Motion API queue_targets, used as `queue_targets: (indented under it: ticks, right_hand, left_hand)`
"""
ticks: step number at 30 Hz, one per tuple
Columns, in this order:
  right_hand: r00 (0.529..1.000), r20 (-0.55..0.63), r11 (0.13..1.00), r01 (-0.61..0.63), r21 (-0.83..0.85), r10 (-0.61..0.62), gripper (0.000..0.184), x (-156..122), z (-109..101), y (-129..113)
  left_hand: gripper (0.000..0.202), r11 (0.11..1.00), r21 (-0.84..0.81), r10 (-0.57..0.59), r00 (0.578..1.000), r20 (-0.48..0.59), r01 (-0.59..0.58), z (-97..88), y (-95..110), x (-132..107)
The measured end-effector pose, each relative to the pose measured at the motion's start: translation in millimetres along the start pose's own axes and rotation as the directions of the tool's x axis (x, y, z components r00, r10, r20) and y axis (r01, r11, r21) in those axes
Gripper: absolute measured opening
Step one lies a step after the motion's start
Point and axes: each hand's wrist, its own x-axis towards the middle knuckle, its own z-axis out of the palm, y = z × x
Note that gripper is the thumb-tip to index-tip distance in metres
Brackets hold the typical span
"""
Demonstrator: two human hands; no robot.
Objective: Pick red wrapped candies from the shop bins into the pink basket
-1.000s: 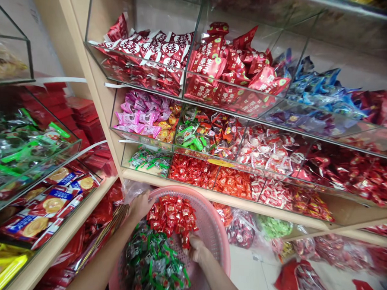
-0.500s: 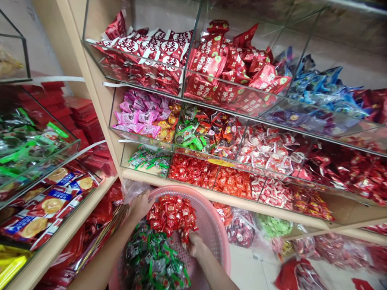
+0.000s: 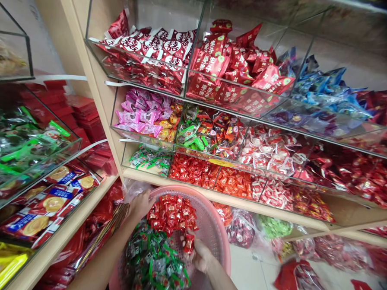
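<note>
A round pink plastic basket point(image 3: 227, 250) with a perforated wall stands below the shelf edge. Inside it, a heap of red-wrapped candies point(image 3: 172, 213) lies at the far side, and green-and-clear wrapped candies point(image 3: 157, 257) fill the near left. My left hand point(image 3: 141, 203) is closed on the basket's left rim, close to a clear plastic bag point(image 3: 134, 188). Over the basket's right half, my right hand point(image 3: 202, 254) pinches a red-wrapped candy point(image 3: 188, 243), just apart from the red heap. Part of its fingers is hidden behind the candy.
Clear-fronted shelf bins ahead hold pink-wrapped point(image 3: 139, 114), red point(image 3: 194, 170) and orange candies point(image 3: 233, 182). On the left, another shelf carries biscuit packs point(image 3: 52, 204) and a yellow packet point(image 3: 2, 260). Bagged sweets point(image 3: 303, 280) lie on the floor at right.
My right hand has drawn slightly back and right from the red heap, bringing a red-wrapped candy into clear view. The left hand stays on the rim.
</note>
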Motion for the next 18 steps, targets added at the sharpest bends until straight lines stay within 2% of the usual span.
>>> queue_targets:
  ticks: [3,7,12,14,18]
  right_hand:
    - [0.996,0.061,0.993,-0.067,0.094,0.062,0.037,-16,7,-7]
    - [0.983,0.16,0.986,-0.105,0.126,0.085,0.036,-24,10,-11]
    - [0.998,0.033,0.996,-0.053,0.065,0.051,0.007,-15,7,-6]
    - [0.999,-0.02,0.999,-0.036,0.012,0.036,0.007,-10,5,-5]
    - [0.985,-0.169,0.99,0.001,-0.143,-0.025,0.02,3,-1,-5]
  left_hand:
    - [0.037,1.0,0.0,0.003,1.0,-0.011,-0.003,0.9,-1,0]
    - [0.036,1.0,0.0,0.012,1.0,-0.018,-0.012,1.5,-1,0]
    - [0.036,1.0,0.011,0.012,1.0,-0.025,-0.011,1.7,-1,0]
    - [0.037,1.0,0.01,0.01,1.0,-0.027,-0.01,1.1,0,0]
    - [0.036,1.0,0.006,0.003,1.0,-0.012,-0.003,-1.5,1,-1]
